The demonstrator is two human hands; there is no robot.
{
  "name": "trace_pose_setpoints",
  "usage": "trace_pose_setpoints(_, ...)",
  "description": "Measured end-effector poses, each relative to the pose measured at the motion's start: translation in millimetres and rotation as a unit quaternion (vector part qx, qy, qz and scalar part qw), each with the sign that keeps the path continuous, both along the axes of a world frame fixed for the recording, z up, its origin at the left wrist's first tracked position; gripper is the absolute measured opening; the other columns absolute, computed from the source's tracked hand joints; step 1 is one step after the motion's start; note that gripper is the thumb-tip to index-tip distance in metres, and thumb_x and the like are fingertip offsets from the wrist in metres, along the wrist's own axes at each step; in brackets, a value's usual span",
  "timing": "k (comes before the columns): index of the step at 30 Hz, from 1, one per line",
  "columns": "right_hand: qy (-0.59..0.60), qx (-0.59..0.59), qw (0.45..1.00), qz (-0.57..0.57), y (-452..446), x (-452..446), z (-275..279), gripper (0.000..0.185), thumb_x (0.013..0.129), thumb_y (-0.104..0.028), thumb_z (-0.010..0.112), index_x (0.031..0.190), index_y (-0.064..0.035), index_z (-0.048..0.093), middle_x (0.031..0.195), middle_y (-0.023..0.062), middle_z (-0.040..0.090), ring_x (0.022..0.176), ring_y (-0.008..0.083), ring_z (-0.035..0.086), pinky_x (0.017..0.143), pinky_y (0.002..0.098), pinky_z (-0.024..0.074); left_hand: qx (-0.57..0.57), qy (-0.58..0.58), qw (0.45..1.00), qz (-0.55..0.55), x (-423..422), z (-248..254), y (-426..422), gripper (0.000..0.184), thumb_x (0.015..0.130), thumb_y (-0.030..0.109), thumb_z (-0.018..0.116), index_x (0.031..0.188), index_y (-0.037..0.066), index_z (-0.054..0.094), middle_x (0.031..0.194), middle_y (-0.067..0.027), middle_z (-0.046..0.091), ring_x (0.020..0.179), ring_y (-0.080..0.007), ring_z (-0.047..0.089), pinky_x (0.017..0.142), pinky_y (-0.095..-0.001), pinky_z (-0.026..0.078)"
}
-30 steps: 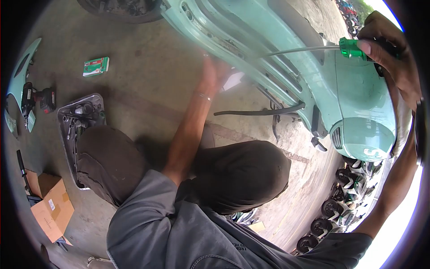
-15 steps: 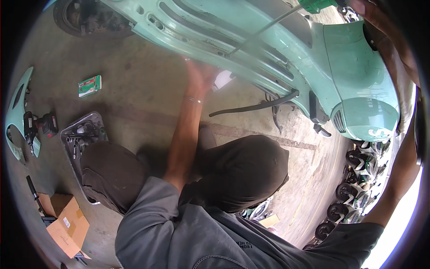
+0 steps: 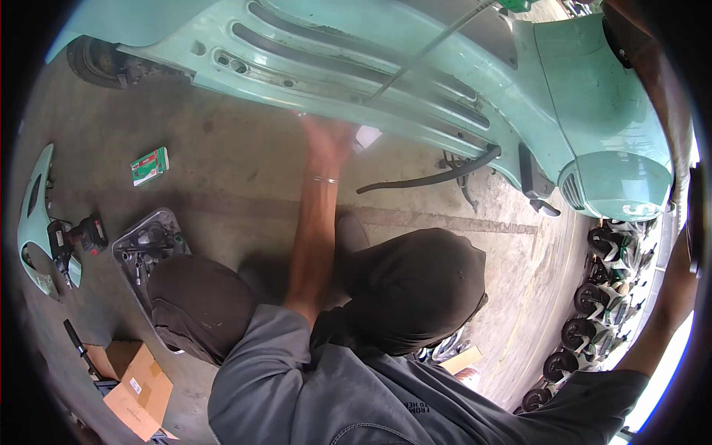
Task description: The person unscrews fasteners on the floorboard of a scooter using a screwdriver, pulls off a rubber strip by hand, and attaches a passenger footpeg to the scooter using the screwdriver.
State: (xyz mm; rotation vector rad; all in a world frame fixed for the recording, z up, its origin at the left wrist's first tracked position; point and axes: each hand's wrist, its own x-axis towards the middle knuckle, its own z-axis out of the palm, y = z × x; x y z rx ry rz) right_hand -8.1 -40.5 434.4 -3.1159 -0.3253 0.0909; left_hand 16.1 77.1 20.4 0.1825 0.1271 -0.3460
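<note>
My left hand [image 3: 326, 141] reaches up to the lower edge of the mint-green scooter body [image 3: 445, 122]. Its fingers are hidden behind that edge, so whether they grip anything does not show. Beside it is a small white piece [image 3: 367, 137] I cannot identify. A long screwdriver [image 3: 434, 52] with a green handle slants down to the slotted floorboard, its tip at the slots. My right hand [image 3: 627, 15] is at the top right by the handle end, mostly cut off by the frame. It appears closed on the screwdriver, though the fingers are out of sight.
A black hose [image 3: 430, 174] hangs below the scooter. On the floor lie a green-and-white box [image 3: 150, 166], a cordless drill [image 3: 81, 237], a loose mint panel [image 3: 33, 215], a metal tool tray [image 3: 159, 222] and an open cardboard box [image 3: 137, 393]. Several motorbikes [image 3: 586, 297] stand at right.
The view has shifted, so the floor items sit farther right and more of the floorboard shows. My right hand shows less at the top edge. My left hand stays at the panel edge.
</note>
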Motion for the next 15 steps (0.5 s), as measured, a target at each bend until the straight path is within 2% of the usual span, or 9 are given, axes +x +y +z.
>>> trace_pose_setpoints(9,-0.035,0.016,0.999,0.014,7,0,-3,0.037,0.086,-0.02,0.068,0.116,0.0008,0.058,0.108,0.0126,0.06,0.102,0.0203,0.06,0.09,0.0337,0.0458,0.055,-0.035,0.998,0.0,-1,17,5,0.094,0.073,0.091,0.039,0.131,0.019,0.049,0.112,0.0026,0.058,0.092,-0.0145,0.056,0.062,-0.0281,0.046)
trace_pose_setpoints(11,-0.04,0.018,0.999,0.02,7,2,-5,0.038,0.086,-0.02,0.067,0.117,0.0007,0.058,0.108,0.0128,0.06,0.102,0.0204,0.06,0.09,0.034,0.0459,0.037,-0.072,0.997,-0.003,-2,13,4,0.101,0.07,0.093,0.037,0.137,0.018,0.045,0.124,0.0016,0.054,0.106,-0.0161,0.052,0.074,-0.0328,0.049)
trace_pose_setpoints(12,-0.041,0.017,0.999,0.024,9,2,-5,0.039,0.087,-0.021,0.067,0.118,0.0006,0.057,0.109,0.0129,0.06,0.102,0.0205,0.06,0.09,0.0342,0.046,0.037,-0.073,0.997,0.002,-1,12,4,0.101,0.07,0.093,0.037,0.137,0.018,0.045,0.124,0.0016,0.054,0.106,-0.0161,0.052,0.074,-0.0328,0.049)
trace_pose_setpoints(14,-0.039,0.02,0.999,0.028,13,2,-6,0.04,0.087,-0.022,0.066,0.119,0.0005,0.057,0.109,0.0131,0.06,0.102,0.0205,0.06,0.09,0.0345,0.0461,0.054,-0.114,0.992,0.01,-4,8,3,0.113,0.065,0.097,0.035,0.146,0.018,0.036,0.138,-0.0017,0.045,0.12,-0.0196,0.046,0.089,-0.0395,0.046)
trace_pose_setpoints(15,-0.038,0.023,0.998,0.032,16,2,-7,0.041,0.088,-0.022,0.066,0.12,0.0005,0.057,0.109,0.0132,0.06,0.102,0.0206,0.06,0.09,0.0347,0.0462,0.055,-0.113,0.992,0.017,-4,9,3,0.113,0.065,0.097,0.035,0.146,0.018,0.036,0.138,-0.0017,0.045,0.12,-0.0196,0.046,0.089,-0.0395,0.046)
